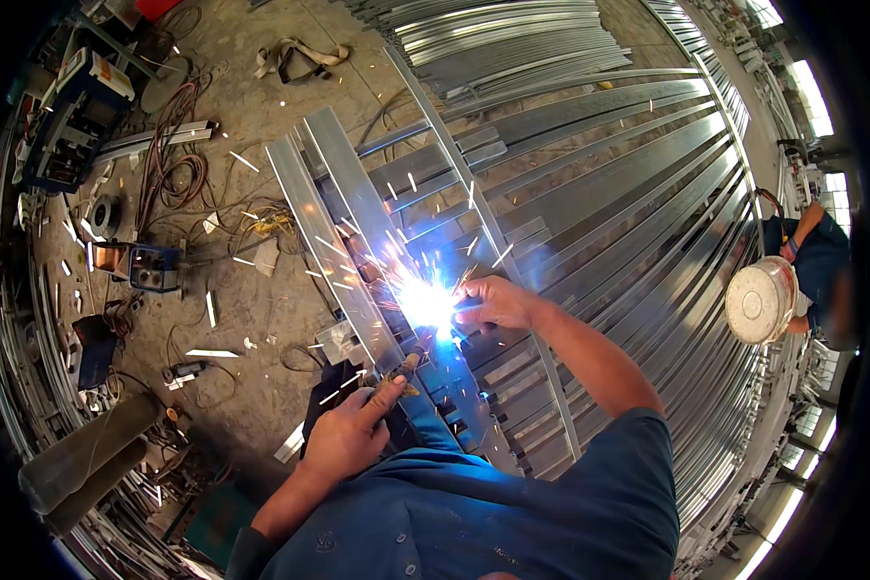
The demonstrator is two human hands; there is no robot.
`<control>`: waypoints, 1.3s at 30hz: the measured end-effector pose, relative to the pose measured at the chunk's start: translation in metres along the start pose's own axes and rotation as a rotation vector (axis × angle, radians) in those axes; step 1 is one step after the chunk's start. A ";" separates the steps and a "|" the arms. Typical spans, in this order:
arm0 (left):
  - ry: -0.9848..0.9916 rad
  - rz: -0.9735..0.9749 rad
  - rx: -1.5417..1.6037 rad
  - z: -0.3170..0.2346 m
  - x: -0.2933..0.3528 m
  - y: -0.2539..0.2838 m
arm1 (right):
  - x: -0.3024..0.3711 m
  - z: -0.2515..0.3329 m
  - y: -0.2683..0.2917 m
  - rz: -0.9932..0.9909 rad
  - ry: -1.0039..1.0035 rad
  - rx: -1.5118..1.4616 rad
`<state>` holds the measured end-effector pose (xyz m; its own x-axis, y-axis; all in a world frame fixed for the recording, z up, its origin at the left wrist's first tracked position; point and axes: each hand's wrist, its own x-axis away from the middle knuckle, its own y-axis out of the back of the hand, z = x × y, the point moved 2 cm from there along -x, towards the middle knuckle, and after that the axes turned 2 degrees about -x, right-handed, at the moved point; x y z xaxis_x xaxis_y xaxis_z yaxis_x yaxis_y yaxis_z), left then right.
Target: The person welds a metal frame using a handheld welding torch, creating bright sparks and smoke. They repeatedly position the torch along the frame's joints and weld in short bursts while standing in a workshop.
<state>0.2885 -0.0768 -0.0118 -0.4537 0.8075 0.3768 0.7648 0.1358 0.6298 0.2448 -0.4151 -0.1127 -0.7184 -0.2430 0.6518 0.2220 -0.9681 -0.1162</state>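
Observation:
My left hand [350, 432] is closed around the handle of a welding torch [411, 367], which slants up toward a glaring arc [427, 303]. Sparks spray outward from that bright spot. Just right of the arc, my right hand [501, 304] has its fingers bent together close to the metal. Glare hides the fingertips, so I cannot make out what they grip. Beneath both hands run long grey metal profiles [346, 179], laid side by side. A thinner metal bar [454, 159] runs across the longer slats, passing under my right forearm.
Many metal slats [638, 184] fill the right side. A profile stack [512, 43] lies far ahead. Leftward are a welding machine [77, 111], cables [186, 174], a wire feeder [153, 268], scattered offcuts and a cylinder [92, 454]. At right, a person [822, 261] is beside a white bucket [759, 302].

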 end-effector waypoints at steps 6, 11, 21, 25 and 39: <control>0.021 -0.027 -0.088 -0.007 0.004 -0.004 | 0.001 0.000 0.003 0.039 0.009 -0.043; -0.003 -0.108 0.073 -0.003 0.006 0.002 | 0.001 -0.001 -0.001 0.004 -0.113 -0.215; 0.005 -0.094 0.201 0.000 0.009 0.007 | 0.002 0.000 -0.003 0.007 -0.094 -0.260; -0.012 -0.067 0.203 -0.002 0.005 0.003 | -0.001 -0.010 -0.001 -0.006 -0.079 -0.234; 0.003 0.073 0.143 0.003 0.004 0.007 | 0.001 -0.001 -0.005 -0.110 -0.103 -0.100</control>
<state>0.2933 -0.0710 -0.0078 -0.3955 0.8164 0.4208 0.8533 0.1570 0.4972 0.2424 -0.4108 -0.1118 -0.6623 -0.1330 0.7374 0.0758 -0.9910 -0.1107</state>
